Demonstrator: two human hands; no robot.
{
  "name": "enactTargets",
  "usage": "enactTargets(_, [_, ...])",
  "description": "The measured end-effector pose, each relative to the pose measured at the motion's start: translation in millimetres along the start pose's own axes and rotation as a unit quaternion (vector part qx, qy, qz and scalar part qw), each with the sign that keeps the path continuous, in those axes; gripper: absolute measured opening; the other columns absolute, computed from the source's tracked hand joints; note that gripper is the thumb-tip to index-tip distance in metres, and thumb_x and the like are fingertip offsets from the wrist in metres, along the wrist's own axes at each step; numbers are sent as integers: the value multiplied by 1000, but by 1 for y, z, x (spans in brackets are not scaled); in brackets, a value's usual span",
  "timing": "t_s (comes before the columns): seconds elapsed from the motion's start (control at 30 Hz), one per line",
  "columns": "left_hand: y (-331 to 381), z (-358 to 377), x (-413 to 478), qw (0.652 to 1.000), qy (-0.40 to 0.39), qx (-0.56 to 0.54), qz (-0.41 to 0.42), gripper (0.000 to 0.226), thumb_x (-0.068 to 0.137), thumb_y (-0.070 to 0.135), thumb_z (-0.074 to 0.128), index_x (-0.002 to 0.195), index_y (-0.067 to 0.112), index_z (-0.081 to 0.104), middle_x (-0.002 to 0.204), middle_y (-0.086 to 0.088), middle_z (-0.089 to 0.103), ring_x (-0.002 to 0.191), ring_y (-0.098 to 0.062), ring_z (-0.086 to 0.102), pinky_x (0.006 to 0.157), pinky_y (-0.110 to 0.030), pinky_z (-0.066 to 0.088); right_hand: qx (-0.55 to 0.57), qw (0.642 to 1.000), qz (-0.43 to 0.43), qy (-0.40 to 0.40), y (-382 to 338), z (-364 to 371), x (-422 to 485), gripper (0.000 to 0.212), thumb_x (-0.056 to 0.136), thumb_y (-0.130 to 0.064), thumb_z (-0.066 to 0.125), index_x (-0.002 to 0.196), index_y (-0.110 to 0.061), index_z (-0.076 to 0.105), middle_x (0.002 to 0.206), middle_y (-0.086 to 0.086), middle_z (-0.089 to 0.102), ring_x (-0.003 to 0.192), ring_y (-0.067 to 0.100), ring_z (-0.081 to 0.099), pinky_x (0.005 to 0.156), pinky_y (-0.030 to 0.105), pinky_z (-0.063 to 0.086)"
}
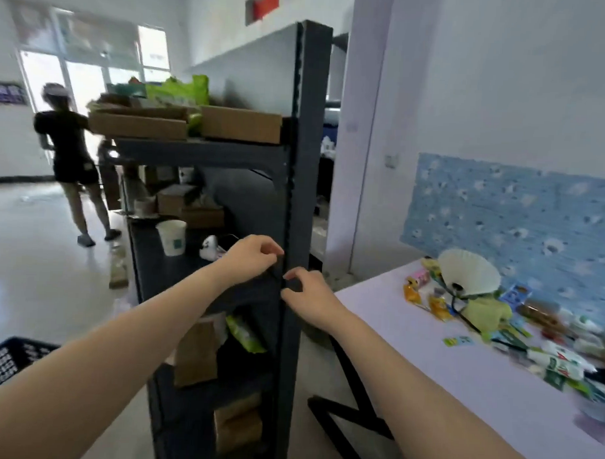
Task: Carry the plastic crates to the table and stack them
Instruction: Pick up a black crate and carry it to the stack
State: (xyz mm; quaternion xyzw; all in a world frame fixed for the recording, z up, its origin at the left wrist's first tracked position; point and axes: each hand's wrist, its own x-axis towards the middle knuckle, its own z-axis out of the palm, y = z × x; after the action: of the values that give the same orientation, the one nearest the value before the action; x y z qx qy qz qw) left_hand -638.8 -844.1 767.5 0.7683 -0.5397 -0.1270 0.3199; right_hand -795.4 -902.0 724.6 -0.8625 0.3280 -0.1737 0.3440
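Observation:
A dark blue plastic crate [6, 363] with a lattice wall sits on the floor at the lower left, apart from both hands. The lavender table [444, 364] stretches along the right. Both arms reach forward to the front upright post [306, 143] of a dark metal shelf rack. My left hand [253, 258] has its fingers curled at the post's notched edge, just left of it. A little lower, my right hand [309, 294] pinches that same edge between thumb and fingers. Neither hand holds a crate.
The rack's shelves carry cardboard boxes [239, 124], a paper cup [172, 236] and snack bags. A white fan [469, 273], packets and tubes clutter the table's far side. A person [69, 152] stands at the left by the glass doors. Black table legs [350, 402] cross below the table.

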Motion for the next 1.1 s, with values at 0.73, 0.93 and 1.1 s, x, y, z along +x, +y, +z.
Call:
enactTargets(0.73, [-269,-407,-218,972,143,148,-114,31,91,14,52,118,14,68,118,-1,59,103,-14,54,86,-24,39,-39,965,-232,-113,-432,276,88,50,91,-26,53,139,-24,42,140,9,37,113,25,51,87,30,44])
enactTargets(0.93, [-365,-440,-248,960,161,137,-186,33,92,17,51,122,19,65,132,-2,58,111,-16,56,92,-25,42,-134,933,-300,-150,-485,366,114,56,86,-34,53,140,-29,37,147,10,31,134,30,39,111,49,33])
enactTargets(1.1, [-440,-466,-255,945,164,138,-248,36,93,20,52,128,20,61,134,-2,51,124,-19,53,99,-28,43,-97,924,-321,-186,-517,420,170,54,91,-26,54,142,-27,37,149,8,28,127,28,46,98,34,45])
